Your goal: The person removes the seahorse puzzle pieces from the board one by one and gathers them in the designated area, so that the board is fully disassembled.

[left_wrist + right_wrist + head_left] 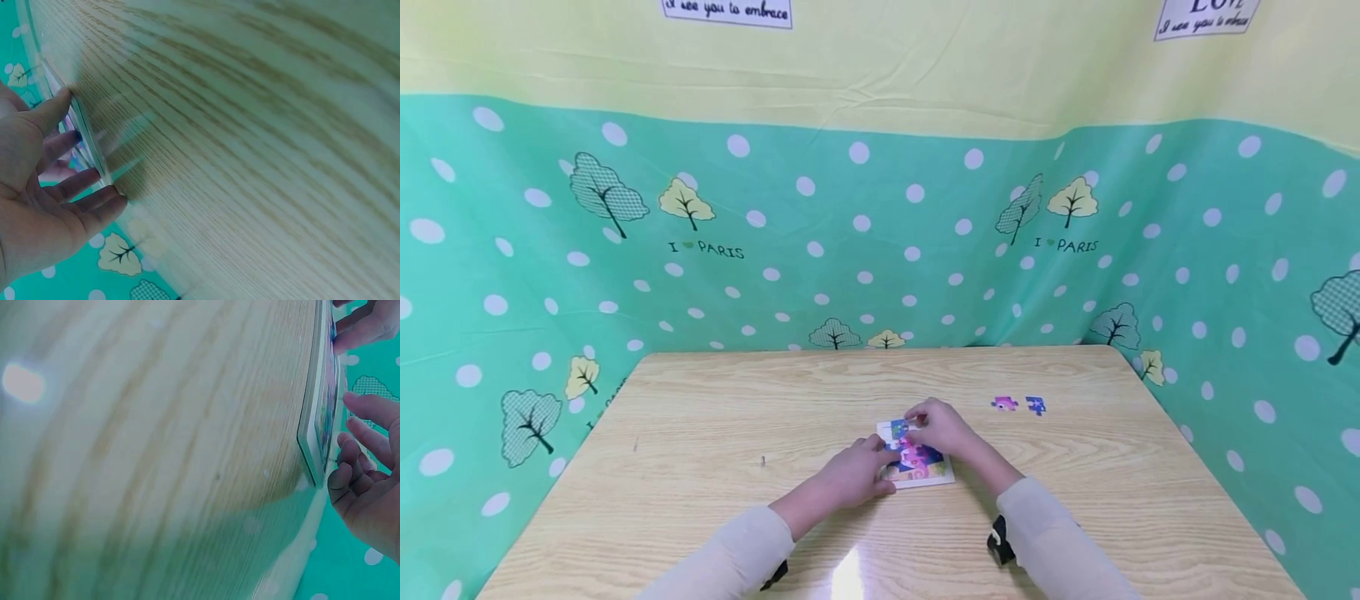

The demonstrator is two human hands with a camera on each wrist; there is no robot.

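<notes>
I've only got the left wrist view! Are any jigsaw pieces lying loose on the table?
Observer: Yes, a pink jigsaw piece and a blue jigsaw piece, both apart from the puzzle board.
Operator: Ooh, which hand are they closer to?
Observer: The right hand; in the head view they lie off to its right.
Operator: Does the green cloth say anything?
Observer: Yes, the green cloth has "I", a little heart and "PARIS" printed on it.
</notes>
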